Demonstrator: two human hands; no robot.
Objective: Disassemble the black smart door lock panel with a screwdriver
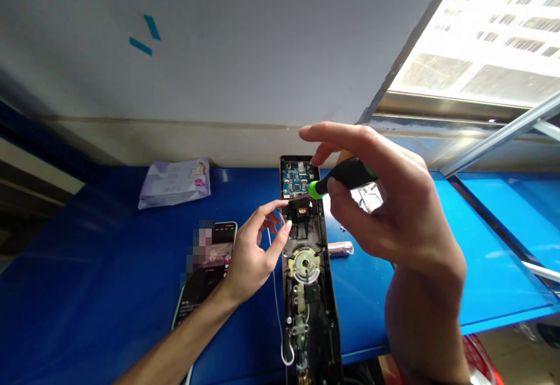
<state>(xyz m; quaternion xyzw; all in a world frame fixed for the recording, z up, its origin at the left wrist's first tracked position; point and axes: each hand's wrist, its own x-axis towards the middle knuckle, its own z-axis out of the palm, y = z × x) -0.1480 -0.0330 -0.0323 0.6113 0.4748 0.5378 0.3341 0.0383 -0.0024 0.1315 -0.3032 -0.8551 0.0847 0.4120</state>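
A long narrow black device housing (326, 309) lies open on the blue table, its inner parts exposed. At its far end sits a blue circuit board (294, 176); nearer is a round metal part (306, 263). My right hand (394, 198) is closed around a black and green screwdriver (345, 176), whose shaft points left, over the near edge of the board. My left hand (256, 245) is at the housing's left edge, thumb and index finger curled around a thin white cable (276, 303). That cable loops down along the housing's left side. The screwdriver's tip is hard to make out.
Left of the housing lies a phone (214, 274) with its screen lit. Behind it is a pale purple packet (175, 182) against the wall. A pinkish wrapped item (341, 249) and a white paper (370, 196) lie right of the housing. A window is at the right.
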